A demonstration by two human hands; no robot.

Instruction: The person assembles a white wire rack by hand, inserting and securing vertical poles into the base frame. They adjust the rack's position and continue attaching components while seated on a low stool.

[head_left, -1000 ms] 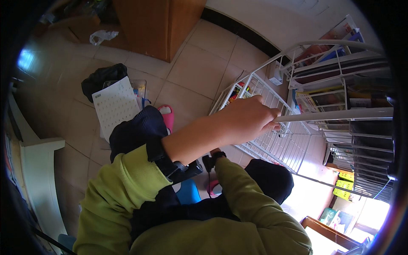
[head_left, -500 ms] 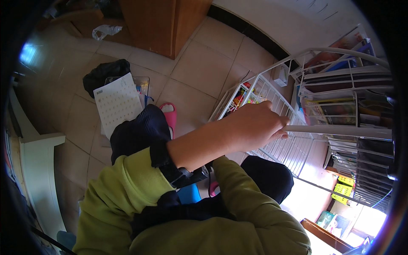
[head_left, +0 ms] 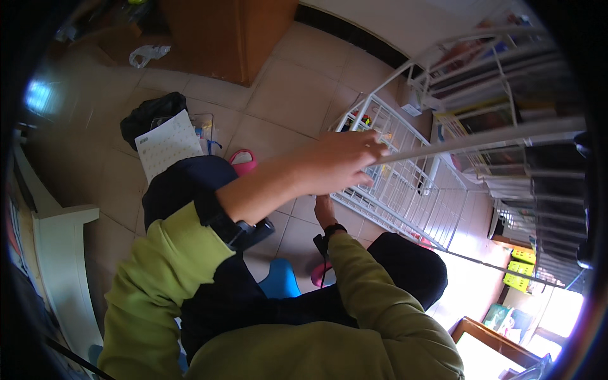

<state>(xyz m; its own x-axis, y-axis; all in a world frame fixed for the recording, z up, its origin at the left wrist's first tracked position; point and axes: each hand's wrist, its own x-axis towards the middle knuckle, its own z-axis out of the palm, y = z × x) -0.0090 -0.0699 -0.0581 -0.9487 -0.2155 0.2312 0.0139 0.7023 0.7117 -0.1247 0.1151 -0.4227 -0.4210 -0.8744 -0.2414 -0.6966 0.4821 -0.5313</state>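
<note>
My left hand reaches across to the right and is closed on the near end of a white wire rack's long bar. Below it, my right hand is beside the lower near corner of the wire rack. My left hand covers its fingertips, so its grip is hidden. Inside the rack's lower basket lie small colourful items. Books and folders, partly blurred, fill the upper tiers.
A pink slipper lies on the tiled floor near my left knee, beside a white printed sheet and a black bag. A blue stool edge shows between my legs. A wooden cabinet stands ahead; a white furniture leg is at left.
My left hand has moved left and slightly up with the bar, which now slants. My right hand, hidden before, has come into view beneath it.
</note>
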